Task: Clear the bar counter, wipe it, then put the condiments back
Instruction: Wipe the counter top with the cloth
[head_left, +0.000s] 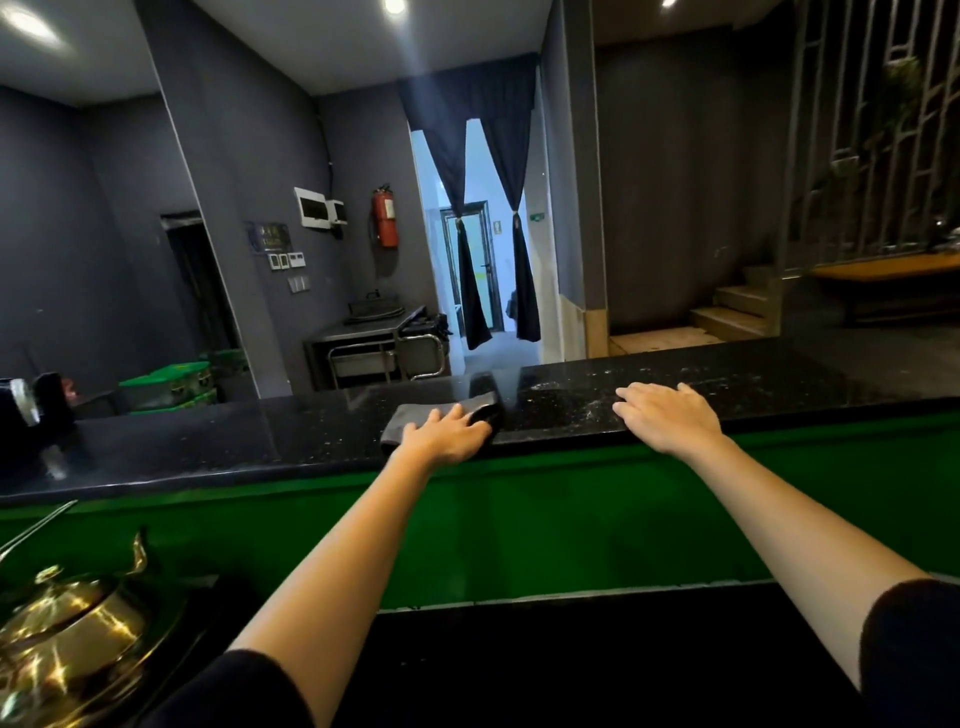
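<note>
The black speckled bar counter (234, 447) runs across the view above a green front panel. A dark grey cloth (415, 418) lies flat on it near the middle. My left hand (449, 434) presses on the cloth with fingers spread and straight. My right hand (667, 415) rests palm down on the bare counter to the right, near the front edge, holding nothing. White smears and specks mark the counter beyond my right hand. No condiments are in view on the counter.
A dark object with a shiny metal part (31, 402) sits on the counter's far left end. A golden pot lid (67, 639) lies at the lower left below the counter. Beyond the counter are a steel table (363, 338), green crates (171, 387) and stairs (737, 306).
</note>
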